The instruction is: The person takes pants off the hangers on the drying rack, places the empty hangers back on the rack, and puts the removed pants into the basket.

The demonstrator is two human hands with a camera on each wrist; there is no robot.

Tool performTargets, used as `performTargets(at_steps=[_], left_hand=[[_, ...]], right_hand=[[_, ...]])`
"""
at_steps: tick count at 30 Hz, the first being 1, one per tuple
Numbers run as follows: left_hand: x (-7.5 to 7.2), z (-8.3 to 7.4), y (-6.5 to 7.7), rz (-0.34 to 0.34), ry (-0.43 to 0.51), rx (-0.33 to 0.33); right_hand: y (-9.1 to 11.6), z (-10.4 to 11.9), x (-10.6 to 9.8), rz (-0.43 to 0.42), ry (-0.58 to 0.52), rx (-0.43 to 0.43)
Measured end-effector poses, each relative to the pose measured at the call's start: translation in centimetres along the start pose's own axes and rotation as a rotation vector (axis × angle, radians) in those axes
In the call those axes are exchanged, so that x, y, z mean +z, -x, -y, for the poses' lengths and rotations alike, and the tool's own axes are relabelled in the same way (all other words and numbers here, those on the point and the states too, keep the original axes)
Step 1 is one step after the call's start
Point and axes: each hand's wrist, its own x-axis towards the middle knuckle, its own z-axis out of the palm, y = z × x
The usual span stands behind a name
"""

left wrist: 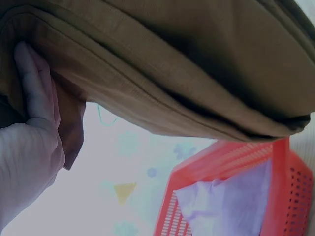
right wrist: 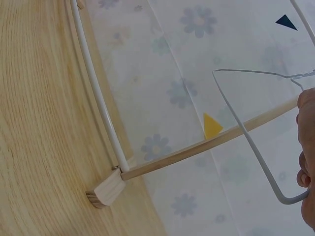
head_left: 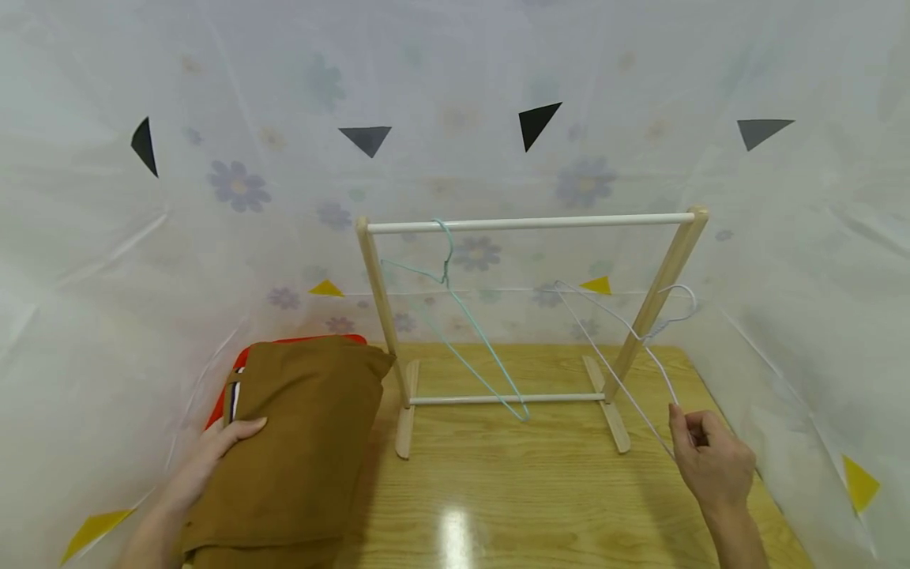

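My left hand (head_left: 220, 454) holds a folded brown garment (head_left: 298, 442) by its left side, thumb on top. In the left wrist view, the fingers (left wrist: 34, 83) of that hand reach under a fold of the brown cloth. My right hand (head_left: 714, 462) pinches a white wire hanger (head_left: 604, 359) near one end, and its hook points up to the right. The hanger overlaps the right post of a small rack (head_left: 533, 224) in the head view. From the rack's white bar hangs a light green hanger (head_left: 472, 324), bare, toward the left end.
A red basket (left wrist: 280, 196) with pale lilac cloth (left wrist: 226, 201) inside stands at the left, mostly hidden behind the brown garment in the head view. The rack's wooden feet (head_left: 405, 427) stand on the wood-grain table (head_left: 526, 498). Flowered white sheeting (head_left: 455, 95) surrounds the table.
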Motion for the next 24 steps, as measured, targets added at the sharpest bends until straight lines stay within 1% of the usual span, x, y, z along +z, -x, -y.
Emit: performTargets(at_steps=[2,5,8,12,15,18,20,22,24], left_hand=[[-0.3,0.0,0.2,-0.007,-0.013,0.005],[-0.7,0.0,0.4,0.022,0.043,0.03],[-1.2,-0.1,0.6,0.012,0.073,0.038],[-1.9,-0.4,0.6,-0.027,0.072,-0.008],[-2.5,-0.4,0.4,-0.02,0.086,-0.027],[-3.0,-0.3,0.1,-0.01,0.094,0.01],[-3.4,-0.2,-0.2,0.003,0.091,0.047],[-3.7,-0.3,-0.6,0.0,0.088,0.086],[-3.9,-0.4,-0.9,-0.017,0.081,0.108]], right_hand=[[0.0,0.0,0.0,0.005,-0.006,0.005],[0.1,-0.1,0.0,0.01,-0.014,0.011],[0.1,-0.1,-0.1,0.008,-0.014,0.015],[0.1,-0.2,0.0,0.004,-0.009,0.017],[0.1,-0.2,0.0,0.004,-0.007,0.017],[0.2,-0.1,0.0,0.005,-0.007,0.02],[0.3,-0.1,0.0,0.005,-0.007,0.023],[0.3,-0.1,0.0,0.005,-0.007,0.024],[0.3,-0.2,0.0,0.005,-0.007,0.023]])
